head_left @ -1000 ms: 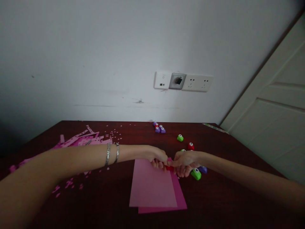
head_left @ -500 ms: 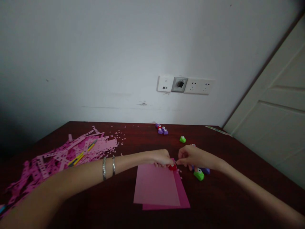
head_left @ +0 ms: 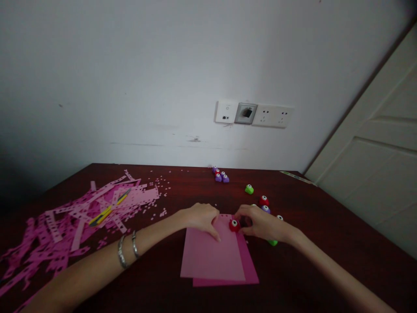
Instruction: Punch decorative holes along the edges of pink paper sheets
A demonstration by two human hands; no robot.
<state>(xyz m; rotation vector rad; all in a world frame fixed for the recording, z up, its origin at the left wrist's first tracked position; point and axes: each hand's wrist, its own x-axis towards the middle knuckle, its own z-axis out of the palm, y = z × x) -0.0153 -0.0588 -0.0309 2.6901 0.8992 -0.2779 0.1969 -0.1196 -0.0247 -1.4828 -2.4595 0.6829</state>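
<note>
A light pink sheet of paper (head_left: pixel 211 256) lies over a darker pink sheet (head_left: pixel 250 269) on the table. Small holes show along the light sheet's top edge. My left hand (head_left: pixel 203 219) rests on the upper left of the light sheet, thumb spread from the fingers. At the upper right corner of the paper sits a small red craft punch (head_left: pixel 234 225) with a white-and-black knob. My right hand (head_left: pixel 257 221) grips this punch from the right between thumb and fingers; the fingertips behind it are partly hidden.
Punched pink paper strips (head_left: pixel 58 226) and a yellow cutter knife (head_left: pixel 107 211) lie at left, with confetti bits nearby. A red punch (head_left: pixel 263 201), a green punch (head_left: pixel 249 189) and several purple punches (head_left: pixel 225 178) stand further back. A ruler-like strip (head_left: pixel 298 177) lies at the back right.
My left hand has come off the red punch and moved left onto the paper, its thumb opening out. My right hand has closed in on the punch. The view has shifted slightly.
</note>
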